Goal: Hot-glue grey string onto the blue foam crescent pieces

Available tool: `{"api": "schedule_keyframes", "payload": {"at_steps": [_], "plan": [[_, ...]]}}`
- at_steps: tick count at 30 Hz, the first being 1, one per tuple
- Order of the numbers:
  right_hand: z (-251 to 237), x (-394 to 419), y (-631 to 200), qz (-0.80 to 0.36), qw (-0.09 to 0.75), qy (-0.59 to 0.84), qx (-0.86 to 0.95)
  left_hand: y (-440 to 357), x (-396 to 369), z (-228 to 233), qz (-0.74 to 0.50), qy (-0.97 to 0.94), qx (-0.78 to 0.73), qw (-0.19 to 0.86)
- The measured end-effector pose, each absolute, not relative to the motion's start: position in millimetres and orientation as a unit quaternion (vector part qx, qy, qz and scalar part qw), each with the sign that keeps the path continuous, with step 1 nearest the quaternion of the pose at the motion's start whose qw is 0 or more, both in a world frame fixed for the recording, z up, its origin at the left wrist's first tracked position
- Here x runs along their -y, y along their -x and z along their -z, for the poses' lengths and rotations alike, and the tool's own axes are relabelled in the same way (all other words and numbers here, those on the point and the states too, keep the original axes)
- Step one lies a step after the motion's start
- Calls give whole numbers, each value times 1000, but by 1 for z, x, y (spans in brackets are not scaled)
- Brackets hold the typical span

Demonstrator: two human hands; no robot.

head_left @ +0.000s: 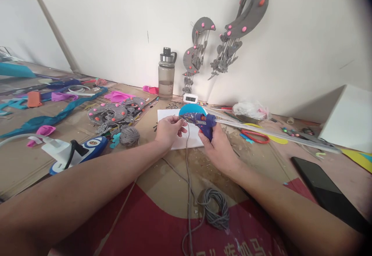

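I'm seeing the water bottle (166, 74) standing behind the white sheet (186, 140), holding a little clear liquid. My right hand (218, 147) is gripping the blue glue gun (203, 123) over that sheet; my left hand (169, 129) is pinching grey cord (188, 159) beside the nozzle, under the blue disc (192, 110). Bare cardboard is lying in front of the sheet.

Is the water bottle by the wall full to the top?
No, the water bottle holds liquid only in its lower part; the upper part looks empty.
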State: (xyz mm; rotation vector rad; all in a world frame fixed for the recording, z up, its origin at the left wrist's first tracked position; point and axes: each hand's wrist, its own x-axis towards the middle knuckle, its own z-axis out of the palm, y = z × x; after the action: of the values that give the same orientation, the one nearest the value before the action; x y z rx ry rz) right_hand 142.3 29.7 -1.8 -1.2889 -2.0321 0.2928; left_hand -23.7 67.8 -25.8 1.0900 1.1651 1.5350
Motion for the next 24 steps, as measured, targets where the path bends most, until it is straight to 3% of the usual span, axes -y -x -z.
{"api": "schedule_keyframes", "payload": {"at_steps": [24], "plan": [[5, -39, -146, -112, 397, 484, 772, 27, -69, 22, -676, -365, -414, 488]]}}
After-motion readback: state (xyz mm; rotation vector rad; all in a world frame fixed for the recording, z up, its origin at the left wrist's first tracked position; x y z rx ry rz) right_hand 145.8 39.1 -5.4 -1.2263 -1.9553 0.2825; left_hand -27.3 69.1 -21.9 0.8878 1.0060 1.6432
